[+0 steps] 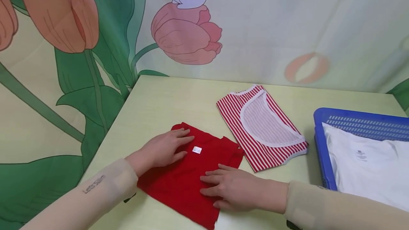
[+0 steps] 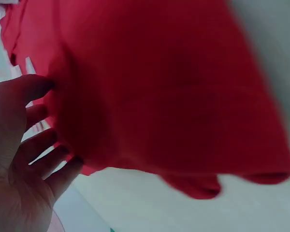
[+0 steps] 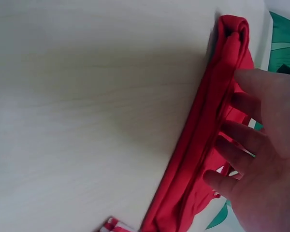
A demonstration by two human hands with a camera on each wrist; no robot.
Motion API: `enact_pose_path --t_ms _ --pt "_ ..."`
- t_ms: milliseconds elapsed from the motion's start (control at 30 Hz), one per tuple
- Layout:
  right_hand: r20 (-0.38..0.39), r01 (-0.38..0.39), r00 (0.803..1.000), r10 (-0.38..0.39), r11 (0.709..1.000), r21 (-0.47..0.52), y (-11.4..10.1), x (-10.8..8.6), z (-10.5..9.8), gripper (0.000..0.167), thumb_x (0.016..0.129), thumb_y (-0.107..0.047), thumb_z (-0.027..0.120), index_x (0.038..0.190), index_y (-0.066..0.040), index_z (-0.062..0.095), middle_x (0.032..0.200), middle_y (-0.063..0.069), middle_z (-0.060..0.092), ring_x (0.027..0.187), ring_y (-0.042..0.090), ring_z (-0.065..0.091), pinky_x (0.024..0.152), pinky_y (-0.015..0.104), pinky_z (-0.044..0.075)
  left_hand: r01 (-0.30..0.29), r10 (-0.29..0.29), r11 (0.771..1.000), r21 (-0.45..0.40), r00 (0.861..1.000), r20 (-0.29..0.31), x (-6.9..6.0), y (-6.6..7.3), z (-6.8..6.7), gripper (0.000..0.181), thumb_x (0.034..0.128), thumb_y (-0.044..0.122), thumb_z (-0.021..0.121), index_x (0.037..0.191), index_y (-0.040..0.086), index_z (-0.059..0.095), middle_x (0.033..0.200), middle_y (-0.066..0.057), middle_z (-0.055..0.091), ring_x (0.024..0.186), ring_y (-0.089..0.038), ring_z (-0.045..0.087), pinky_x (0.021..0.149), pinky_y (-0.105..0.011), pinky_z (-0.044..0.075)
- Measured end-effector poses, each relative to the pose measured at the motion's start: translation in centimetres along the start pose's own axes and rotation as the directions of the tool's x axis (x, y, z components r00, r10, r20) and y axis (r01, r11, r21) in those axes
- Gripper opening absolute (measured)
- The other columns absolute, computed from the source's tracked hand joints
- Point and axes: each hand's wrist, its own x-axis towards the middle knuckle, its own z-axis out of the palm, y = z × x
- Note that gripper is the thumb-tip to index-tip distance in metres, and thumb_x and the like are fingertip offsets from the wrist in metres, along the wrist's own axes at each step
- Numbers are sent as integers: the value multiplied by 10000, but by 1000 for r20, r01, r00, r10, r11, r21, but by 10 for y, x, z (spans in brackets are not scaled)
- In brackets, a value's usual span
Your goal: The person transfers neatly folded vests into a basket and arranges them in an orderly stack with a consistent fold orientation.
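A folded red garment [image 1: 188,176], probably a shirt, lies at an angle on the table, with a small white label [image 1: 197,149] near its upper part. My left hand [image 1: 166,147] rests on its upper left side with the fingers spread. On its right side lies my right hand [image 1: 234,188], fingers extended over the cloth. In the right wrist view, the stacked layers of the red garment [image 3: 198,125] show along its folded edge. The left wrist view shows the garment's lower part [image 2: 183,116] close up, blurred. Neither hand pinches the cloth.
A folded red-and-white striped garment [image 1: 233,116] with white trim lies just behind, touching the red one's corner. To the right stands a blue plastic basket [image 1: 326,159] with a white garment [image 1: 377,166] in it. A printed flower backdrop [image 1: 255,27] hangs behind the table [image 1: 169,98].
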Motion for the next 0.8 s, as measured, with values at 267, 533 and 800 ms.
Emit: enact_pose_path --t_ms 267,533,800 --pt "27 -45 999 44 998 38 8 0 0 531 976 -399 771 1477 -256 668 1579 -8 569 1477 224 515 1235 476 398 42 -43 999 -32 999 -27 -10 -8 8 764 892 294 874 1568 134 555 1623 -178 490 1498 -395 460 1032 -493 584" --pt "18 -70 997 69 996 52 18 3 -2 463 998 -361 756 1439 -229 702 1562 16 589 1478 248 519 1239 474 391 87 -90 994 -59 995 -52 -18 -12 9 749 909 288 858 1566 105 550 1619 -197 488 1496 -417 458 1038 -512 577" --pt "-6 -42 999 43 998 44 21 5 -5 432 1000 -312 754 1420 -214 717 1547 44 602 1471 271 528 1223 490 411 114 -118 991 -64 991 -59 -26 -16 11 740 920 287 845 1569 101 543 1617 -206 487 1486 -425 467 1016 -509 590"
